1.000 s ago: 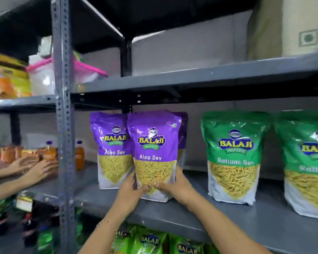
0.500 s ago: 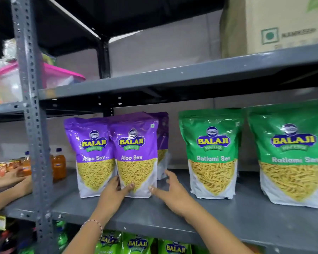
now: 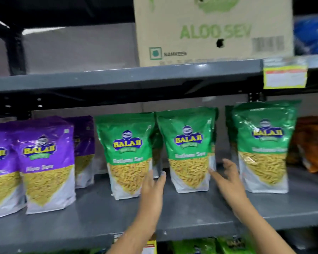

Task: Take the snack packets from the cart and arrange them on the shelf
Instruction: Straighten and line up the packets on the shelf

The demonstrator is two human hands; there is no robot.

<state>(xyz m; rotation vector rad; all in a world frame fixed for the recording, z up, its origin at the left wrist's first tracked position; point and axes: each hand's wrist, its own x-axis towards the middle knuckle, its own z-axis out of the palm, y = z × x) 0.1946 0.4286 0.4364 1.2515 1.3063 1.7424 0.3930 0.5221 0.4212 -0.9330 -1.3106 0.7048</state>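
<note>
— What are your hands doing?

— Both are open and empty. My left hand [image 3: 152,186] reaches into the gap between two green Ratlami Sev packets [image 3: 129,154], fingertips at the first one's right edge. My right hand [image 3: 228,177] spreads just beside the middle green packet [image 3: 189,149], near its lower right corner.

— Any room to move?

— A narrow gap on each side of the middle packet, and bare grey metal shelf [image 3: 103,215] in front. A third green packet [image 3: 262,145] stands right of my hand.

— And around them?

— Glossy pouches, upright. Purple Aloo Sev packets [image 3: 48,162] stand on the left; a cardboard box [image 3: 213,28] sits above.
</note>
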